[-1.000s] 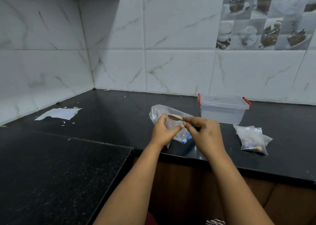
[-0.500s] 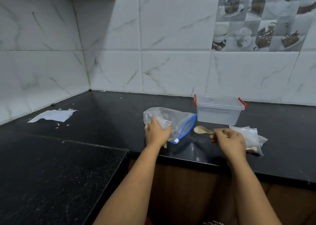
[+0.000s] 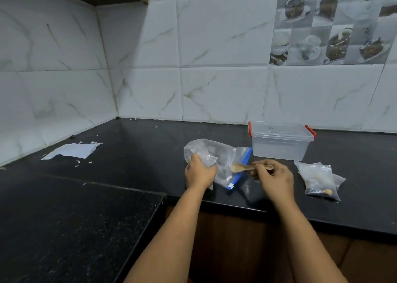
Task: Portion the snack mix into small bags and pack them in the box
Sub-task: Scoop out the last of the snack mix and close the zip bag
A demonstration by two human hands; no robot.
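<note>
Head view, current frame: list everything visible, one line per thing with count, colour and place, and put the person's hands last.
zip bag: 1, clear with blue zip strip, on the counter at centre, gripped by the left hand
spoon: 1, pale wood colour, bowl at the zip bag's mouth
small bags: a few, exact count unclear, clear with some snack mix inside, on the counter right of the hands
box: 1, clear with red clips, lid on, near the back wall
torn paper: 1 sheet plus scraps, white, far left of the counter
counter: 1, black, L-shaped
wall tiles: white marble-look, some with cup pictures
left hand: grips the zip bag
right hand: pinches the spoon handle
</note>
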